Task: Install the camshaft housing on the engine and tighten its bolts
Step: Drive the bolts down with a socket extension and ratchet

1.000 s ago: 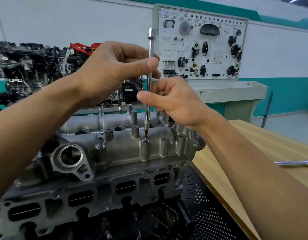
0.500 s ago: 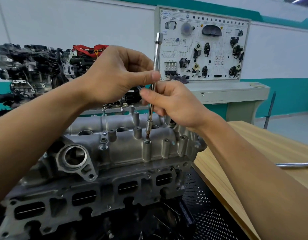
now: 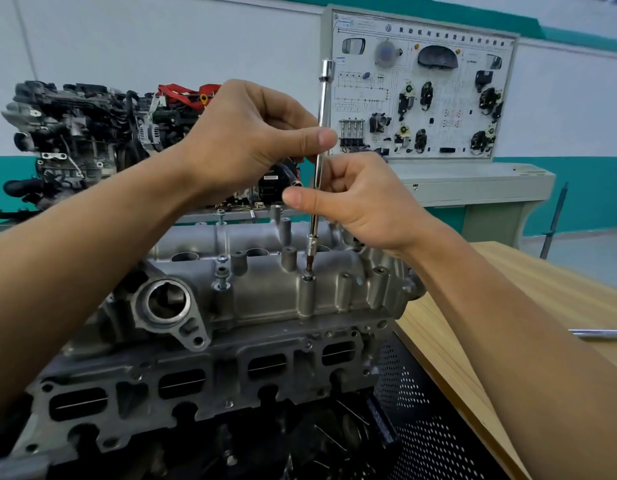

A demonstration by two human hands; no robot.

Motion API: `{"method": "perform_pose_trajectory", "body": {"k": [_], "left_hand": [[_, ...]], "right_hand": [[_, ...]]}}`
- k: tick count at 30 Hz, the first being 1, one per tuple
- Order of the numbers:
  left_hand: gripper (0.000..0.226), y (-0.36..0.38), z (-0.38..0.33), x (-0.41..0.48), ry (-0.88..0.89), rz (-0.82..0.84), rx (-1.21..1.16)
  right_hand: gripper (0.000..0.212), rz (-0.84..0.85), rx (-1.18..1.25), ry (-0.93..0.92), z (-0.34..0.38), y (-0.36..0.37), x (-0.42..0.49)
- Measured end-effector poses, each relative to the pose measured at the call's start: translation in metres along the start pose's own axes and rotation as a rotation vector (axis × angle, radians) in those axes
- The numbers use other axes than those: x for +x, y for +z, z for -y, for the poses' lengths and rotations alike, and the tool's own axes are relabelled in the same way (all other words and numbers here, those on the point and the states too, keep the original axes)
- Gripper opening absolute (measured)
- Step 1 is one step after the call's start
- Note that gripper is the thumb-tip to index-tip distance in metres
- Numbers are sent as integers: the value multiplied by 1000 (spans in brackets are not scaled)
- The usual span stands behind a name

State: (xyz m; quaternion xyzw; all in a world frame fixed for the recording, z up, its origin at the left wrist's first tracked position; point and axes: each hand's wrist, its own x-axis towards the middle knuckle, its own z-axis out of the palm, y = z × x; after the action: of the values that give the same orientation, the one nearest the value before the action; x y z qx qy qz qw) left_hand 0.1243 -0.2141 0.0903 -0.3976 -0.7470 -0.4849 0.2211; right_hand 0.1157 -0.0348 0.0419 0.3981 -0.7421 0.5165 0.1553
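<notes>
Two hands on one long extension bar (image 3: 319,161). Right hand (image 3: 362,202) pinching shaft low, left hand (image 3: 251,140) pinching it higher. Bit seated in bolt (image 3: 308,276) atop camshaft housing (image 3: 265,292), mounted on engine (image 3: 203,375). Wooden table (image 3: 507,306) at right. Farther back, second engine (image 3: 85,133) and training board (image 3: 421,88).

Bright, even overhead indoor light, soft shadows only, slight sheen on the extension bar (image 3: 320,140). Wide-angle bending shows at the edges: wall stripe (image 3: 559,32) curves. Forearms near the frame bottom look soft, and the background engine (image 3: 75,133) is slightly hazy.
</notes>
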Motion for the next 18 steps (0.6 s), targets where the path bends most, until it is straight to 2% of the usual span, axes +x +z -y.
{"method": "perform_pose_trajectory", "body": {"k": [4, 7, 8, 10, 12, 14, 18], "left_hand": [[20, -4, -1, 0, -19, 160, -21], [21, -7, 2, 1, -21, 207, -49], [19, -7, 3, 1, -24, 203, -55], [18, -4, 2, 3, -17, 175, -49], [22, -1, 3, 3, 21, 117, -1], [18, 0, 5, 3, 40, 56, 16], [15, -2, 1, 1, 38, 143, 29]], "right_hand": [[44, 69, 44, 76, 2, -9, -1], [21, 64, 57, 40, 1, -10, -4], [19, 44, 63, 32, 2, -8, -4], [26, -27, 38, 12, 2, -4, -4], [42, -84, 28, -12, 1, 0, -2], [45, -107, 32, -4, 1, 2, -1], [44, -7, 45, 37, 2, -3, -2]]}}
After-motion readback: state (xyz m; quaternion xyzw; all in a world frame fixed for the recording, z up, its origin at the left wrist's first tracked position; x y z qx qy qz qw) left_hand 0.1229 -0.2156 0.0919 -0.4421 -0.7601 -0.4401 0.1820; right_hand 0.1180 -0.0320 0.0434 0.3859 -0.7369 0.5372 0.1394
